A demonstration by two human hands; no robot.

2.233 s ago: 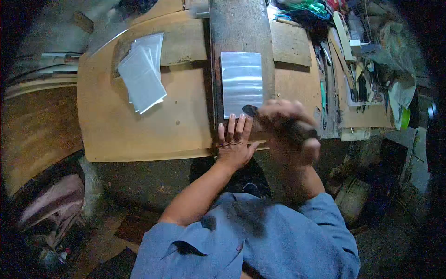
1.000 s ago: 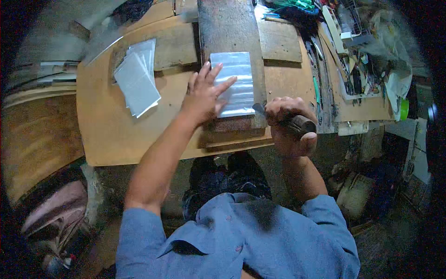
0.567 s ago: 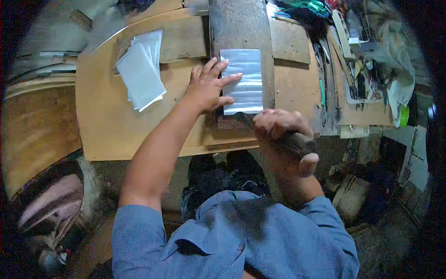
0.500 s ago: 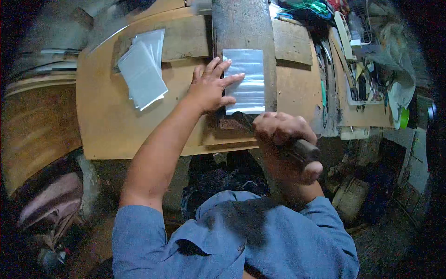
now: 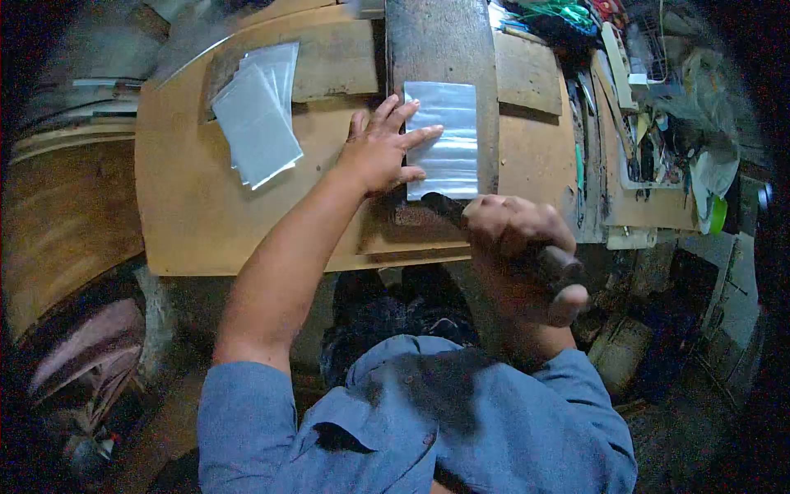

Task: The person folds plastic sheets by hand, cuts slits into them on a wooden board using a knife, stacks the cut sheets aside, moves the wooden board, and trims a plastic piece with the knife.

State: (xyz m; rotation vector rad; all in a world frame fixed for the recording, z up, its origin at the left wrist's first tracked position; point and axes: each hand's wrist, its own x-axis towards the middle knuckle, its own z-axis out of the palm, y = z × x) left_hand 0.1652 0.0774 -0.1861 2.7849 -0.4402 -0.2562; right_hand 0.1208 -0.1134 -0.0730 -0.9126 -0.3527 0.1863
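Observation:
A shiny silvery sheet [image 5: 448, 148] with crosswise ridges lies on a dark wooden board [image 5: 440, 41]. My left hand [image 5: 385, 148] is spread over the sheet's left edge, with fingertips on its surface. My right hand [image 5: 522, 235], slightly blurred, is wrapped round the dark handle of a tool [image 5: 444, 206]. The tool's dark blade reaches left to the sheet's near edge; whether it touches the sheet I cannot tell. To the left, several pale flat sheets [image 5: 259, 123] lie in a loose, fanned stack.
The board rests across a light brown table [image 5: 197, 230]. A flat wooden piece [image 5: 527, 74] lies right of the board. Farther right are a white tray [image 5: 650, 183] of small tools, a white power strip [image 5: 617, 66] and plastic bags. Green strands [image 5: 564, 12] lie at the back right.
My left hand has gone from the sheet's near edge to its left edge. My right hand keeps its grip on the tool, whose blade has moved left along the near edge.

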